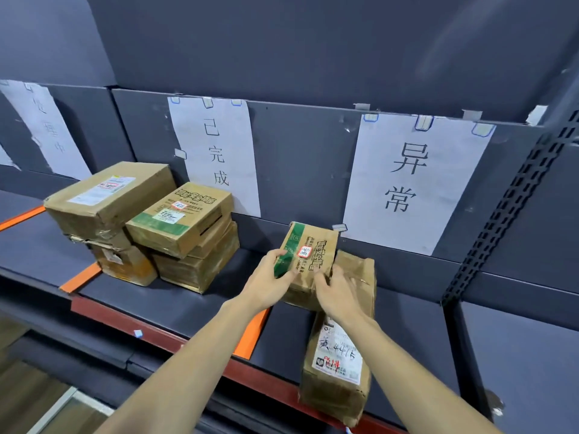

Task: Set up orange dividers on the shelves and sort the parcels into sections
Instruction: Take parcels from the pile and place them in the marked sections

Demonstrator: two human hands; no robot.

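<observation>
With both hands, left hand and right hand, gripping the green-striped box, it should settle squarely toward twelve o'clock, right of the orange divider.

Two bare forearms show, both uncovered from the bottom edge of the view up to the wrists, with no sleeve, cuff or glove on them. The left hand and the right hand are bare as well, with no ring, watch or band at the wrists. The fingernails that show near the fingertips are short and unpainted.
</observation>
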